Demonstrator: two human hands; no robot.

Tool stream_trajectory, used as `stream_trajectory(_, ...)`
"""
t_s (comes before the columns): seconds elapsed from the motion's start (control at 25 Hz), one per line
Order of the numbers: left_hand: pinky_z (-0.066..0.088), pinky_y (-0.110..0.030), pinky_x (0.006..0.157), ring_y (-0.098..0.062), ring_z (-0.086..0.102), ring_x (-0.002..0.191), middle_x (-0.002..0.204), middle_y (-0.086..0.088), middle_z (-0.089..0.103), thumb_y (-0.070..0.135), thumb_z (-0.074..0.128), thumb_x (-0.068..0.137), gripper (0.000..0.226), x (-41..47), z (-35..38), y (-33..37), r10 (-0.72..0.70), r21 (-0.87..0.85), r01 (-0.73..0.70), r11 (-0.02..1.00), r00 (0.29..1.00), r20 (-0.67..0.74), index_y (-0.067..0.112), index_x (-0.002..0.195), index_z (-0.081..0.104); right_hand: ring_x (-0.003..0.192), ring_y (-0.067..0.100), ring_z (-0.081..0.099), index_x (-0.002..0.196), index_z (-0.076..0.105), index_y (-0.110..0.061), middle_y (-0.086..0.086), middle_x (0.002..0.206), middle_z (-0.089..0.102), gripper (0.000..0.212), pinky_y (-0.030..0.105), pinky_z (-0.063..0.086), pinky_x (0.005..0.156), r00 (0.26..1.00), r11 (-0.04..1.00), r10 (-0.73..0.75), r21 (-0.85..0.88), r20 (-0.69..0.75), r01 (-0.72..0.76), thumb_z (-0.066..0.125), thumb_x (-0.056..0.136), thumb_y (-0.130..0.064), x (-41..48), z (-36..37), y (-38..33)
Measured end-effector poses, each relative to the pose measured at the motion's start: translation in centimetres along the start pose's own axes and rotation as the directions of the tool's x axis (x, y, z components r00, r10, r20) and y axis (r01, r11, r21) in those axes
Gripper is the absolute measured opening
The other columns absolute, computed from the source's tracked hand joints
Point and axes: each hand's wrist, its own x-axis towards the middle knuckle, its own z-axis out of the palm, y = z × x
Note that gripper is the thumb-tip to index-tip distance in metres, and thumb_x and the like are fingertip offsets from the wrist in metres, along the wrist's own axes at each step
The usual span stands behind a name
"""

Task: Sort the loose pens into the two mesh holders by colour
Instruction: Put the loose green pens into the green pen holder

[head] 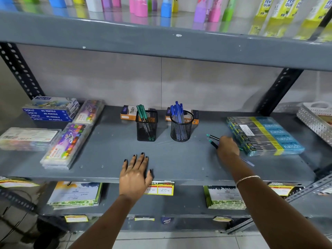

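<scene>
Two black mesh holders stand mid-shelf. The square holder (146, 125) has several green pens in it. The round holder (181, 127) to its right has several blue pens. Two green-tipped dark pens (212, 140) lie loose on the shelf right of the round holder, and my right hand (227, 147) rests on their near ends with fingers curled down over them. A blue pen (248, 162) lies partly hidden behind my right wrist. My left hand (135, 172) lies flat with fingers spread on the shelf's front edge, holding nothing.
Oil pastel boxes (52, 110) and crayon packs (66, 144) fill the shelf's left. A stack of pencil packs (264, 134) lies right of my right hand, with a white perforated tray (316, 119) beyond. Two pen boxes (128, 112) stand behind the holders. The upper shelf edge (161, 42) overhangs.
</scene>
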Motion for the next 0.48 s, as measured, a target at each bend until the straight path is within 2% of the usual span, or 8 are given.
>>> stream_trajectory(0.2, 0.036, -0.046, 0.098, -0.03, 0.057, 0.113, 0.123, -0.008, 0.062, 0.04, 0.033, 0.083, 0.054, 0.2, -0.1, 0.0, -0.003, 0.0, 0.003, 1.0, 1.0, 0.02, 0.01, 0.113, 0.066, 0.117, 0.039, 0.059, 0.119, 0.057, 0.005, 0.025, 0.124, 0.061, 0.03, 0.042, 0.049, 0.096, 1.0, 1.0, 0.004, 0.001, 0.005, -0.004, 0.044, 0.092, 0.006, -0.3, 0.3, -0.1)
stream_trajectory(0.32, 0.034, -0.048, 0.101, -0.027, 0.053, 0.118, 0.127, -0.007, 0.059, 0.047, 0.033, 0.084, 0.057, 0.2, -0.1, 0.0, 0.0, -0.015, 0.0, 1.0, 1.0, 0.031, 0.012, 0.117, 0.064, 0.113, 0.039, 0.06, 0.116, 0.059, 0.005, 0.024, 0.12, 0.063, 0.03, 0.042, 0.05, 0.093, 0.998, 0.998, -0.057, -0.016, 0.028, 0.058, 0.044, 0.091, 0.007, -0.9, 1.0, -1.2)
stream_trajectory(0.4, 0.025, -0.045, 0.107, -0.023, 0.042, 0.128, 0.137, -0.005, 0.05, 0.057, 0.028, 0.083, 0.067, 0.8, -0.5, 0.1, -0.031, -0.038, 0.032, 0.999, 0.999, 0.039, 0.015, 0.126, 0.057, 0.111, 0.036, 0.062, 0.114, 0.061, 0.001, 0.02, 0.117, 0.065, 0.029, 0.039, 0.052, 0.09, 0.991, 0.99, -0.132, -0.051, 0.034, 0.134, 0.045, 0.09, 0.006, -1.6, 1.5, -2.2)
stream_trajectory(0.48, 0.011, -0.042, 0.112, -0.019, 0.024, 0.138, 0.149, 0.0, 0.034, 0.067, 0.014, 0.08, 0.081, 1.6, -0.8, 0.0, -0.066, -0.016, 0.067, 0.998, 0.995, 0.081, 0.02, 0.138, 0.042, 0.109, 0.032, 0.063, 0.113, 0.062, -0.004, 0.016, 0.115, 0.067, 0.029, 0.036, 0.051, 0.089, 0.977, 0.971, -0.212, -0.107, 0.036, 0.215, 0.045, 0.09, 0.004, -2.2, 1.9, -3.1)
